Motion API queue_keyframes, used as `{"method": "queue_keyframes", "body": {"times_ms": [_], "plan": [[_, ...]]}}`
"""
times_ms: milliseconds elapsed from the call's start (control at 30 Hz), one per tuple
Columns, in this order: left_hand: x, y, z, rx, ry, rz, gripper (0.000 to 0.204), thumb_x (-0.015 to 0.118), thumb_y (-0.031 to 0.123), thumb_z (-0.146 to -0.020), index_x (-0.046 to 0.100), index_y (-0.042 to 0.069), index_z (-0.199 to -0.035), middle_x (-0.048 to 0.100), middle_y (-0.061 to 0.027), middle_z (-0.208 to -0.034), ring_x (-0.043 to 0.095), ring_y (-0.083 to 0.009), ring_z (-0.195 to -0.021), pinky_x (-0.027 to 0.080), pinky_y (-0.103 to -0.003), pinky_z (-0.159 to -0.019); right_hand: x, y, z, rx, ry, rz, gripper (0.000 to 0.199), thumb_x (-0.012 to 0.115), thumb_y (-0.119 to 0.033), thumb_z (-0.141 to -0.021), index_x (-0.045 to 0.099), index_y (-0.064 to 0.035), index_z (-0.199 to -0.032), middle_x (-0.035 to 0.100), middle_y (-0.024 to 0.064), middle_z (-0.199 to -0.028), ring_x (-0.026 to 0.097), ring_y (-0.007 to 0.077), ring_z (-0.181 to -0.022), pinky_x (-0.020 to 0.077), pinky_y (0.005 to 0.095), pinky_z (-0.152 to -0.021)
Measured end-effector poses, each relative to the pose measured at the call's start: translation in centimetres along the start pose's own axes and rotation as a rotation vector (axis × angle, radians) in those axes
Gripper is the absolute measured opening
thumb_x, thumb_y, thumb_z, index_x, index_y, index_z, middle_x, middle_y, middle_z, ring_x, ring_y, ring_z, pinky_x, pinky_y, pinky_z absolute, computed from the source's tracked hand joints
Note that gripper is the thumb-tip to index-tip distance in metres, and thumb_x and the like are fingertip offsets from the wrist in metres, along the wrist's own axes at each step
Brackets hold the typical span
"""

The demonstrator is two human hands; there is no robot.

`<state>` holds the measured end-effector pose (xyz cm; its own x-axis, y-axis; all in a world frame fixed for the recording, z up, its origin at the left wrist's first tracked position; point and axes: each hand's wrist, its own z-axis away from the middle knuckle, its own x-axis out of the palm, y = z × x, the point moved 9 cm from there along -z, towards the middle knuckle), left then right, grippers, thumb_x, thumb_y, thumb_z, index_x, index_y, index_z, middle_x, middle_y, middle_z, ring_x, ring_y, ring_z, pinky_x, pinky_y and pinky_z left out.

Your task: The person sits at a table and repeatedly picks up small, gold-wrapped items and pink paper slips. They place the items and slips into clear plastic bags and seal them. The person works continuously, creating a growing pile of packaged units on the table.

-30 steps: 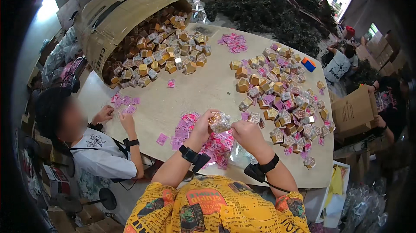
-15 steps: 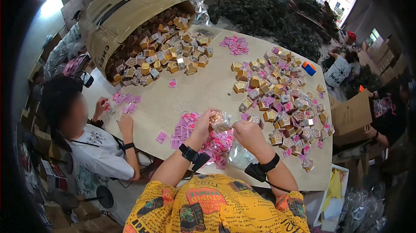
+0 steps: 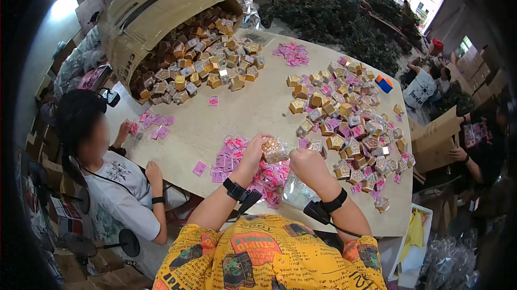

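Note:
Over the near middle of the table, my left hand (image 3: 253, 154) is closed round a small gold box in a clear plastic bag (image 3: 274, 150). The bag's right edge is pinched between the fingers of my right hand (image 3: 311, 165). Beneath and left of my hands lies a heap of pink printed packets (image 3: 229, 159). Clear plastic bags (image 3: 298, 193) lie below my right hand. To the right spreads a large pile of gold pentagonal boxes (image 3: 353, 144), several in clear wrap, with pink packets among them.
A big tipped carton (image 3: 137, 20) spills more gold boxes (image 3: 186, 77) at the far left. A co-worker in a white shirt (image 3: 116, 182) sits left beside loose pink packets (image 3: 159, 123). A blue and orange tape roll (image 3: 384, 84) lies at the far right table edge.
My hands have barely shifted and still grip the bagged box. The co-worker's nearer hand has drawn back from the packets toward the table edge. At right, another person's carton has tilted.

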<state>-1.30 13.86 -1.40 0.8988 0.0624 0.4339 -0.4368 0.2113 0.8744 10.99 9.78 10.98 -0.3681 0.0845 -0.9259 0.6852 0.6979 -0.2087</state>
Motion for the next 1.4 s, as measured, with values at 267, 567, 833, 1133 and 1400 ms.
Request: {"method": "queue_keyframes", "body": {"times_ms": [267, 567, 833, 1133, 1400], "plan": [[0.2, -0.1, -0.6, 0.081, -0.009, -0.084, 0.022, 0.042, 0.013, -0.087, 0.058, 0.002, -0.097, 0.060, -0.0056, -0.086, 0.058, -0.0128, -0.077, 0.049, -0.027, -0.067, 0.5, 0.8, 0.3, 0.043, -0.031, -0.033, 0.009, 0.059, -0.008, -0.072, 0.055, -0.0019, -0.067, 0.057, 0.0142, -0.063, 0.060, 0.0316, -0.060, 0.0500, 0.0402, -0.057], [-0.5, -1.2, -0.4, -0.013, 0.036, -0.045, 0.025, 0.041, 0.014, -0.087, 0.060, 0.001, -0.094, 0.062, -0.0074, -0.087, 0.058, -0.0131, -0.078, 0.047, -0.027, -0.070, 0.5, 0.8, 0.1, 0.059, -0.042, -0.098, 0.011, 0.058, -0.009, -0.073, 0.055, -0.0007, -0.067, 0.056, 0.0167, -0.063, 0.059, 0.0343, -0.062, 0.0491, 0.0432, -0.059], [0.4, 0.5, -0.5, 0.107, 0.020, -0.209, 0.025, 0.041, 0.015, -0.088, 0.059, 0.001, -0.096, 0.061, -0.0085, -0.089, 0.057, -0.0144, -0.081, 0.046, -0.028, -0.073, 0.2, 3.0, 0.6, 0.222, -0.050, -0.468, 0.013, 0.062, -0.010, -0.074, 0.065, 0.0015, -0.079, 0.064, 0.0163, -0.071, 0.063, 0.0293, -0.064, 0.0496, 0.0380, -0.061], [1.9, -1.8, -0.3, -0.088, -0.027, -0.081, 0.027, 0.038, 0.012, -0.088, 0.058, -0.001, -0.100, 0.061, -0.0096, -0.090, 0.060, -0.0156, -0.078, 0.050, -0.030, -0.070, 4.8, 6.6, 3.5, 0.535, -0.233, -1.195, 0.012, 0.068, -0.012, -0.079, 0.066, 0.0002, -0.078, 0.061, 0.0021, -0.063, 0.050, 0.0051, -0.047, 0.0387, 0.0201, -0.043], [1.6, -4.1, -1.1, -0.141, -0.052, -0.100, 0.025, 0.042, 0.013, -0.086, 0.060, 0.003, -0.101, 0.062, -0.0074, -0.089, 0.060, -0.0142, -0.074, 0.050, -0.027, -0.063, 6.5, 8.0, 4.7, 0.617, -0.185, -1.281, 0.011, 0.068, -0.009, -0.078, 0.064, 0.0013, -0.077, 0.059, 0.0030, -0.060, 0.053, 0.0079, -0.045, 0.0409, 0.0213, -0.040]]}}
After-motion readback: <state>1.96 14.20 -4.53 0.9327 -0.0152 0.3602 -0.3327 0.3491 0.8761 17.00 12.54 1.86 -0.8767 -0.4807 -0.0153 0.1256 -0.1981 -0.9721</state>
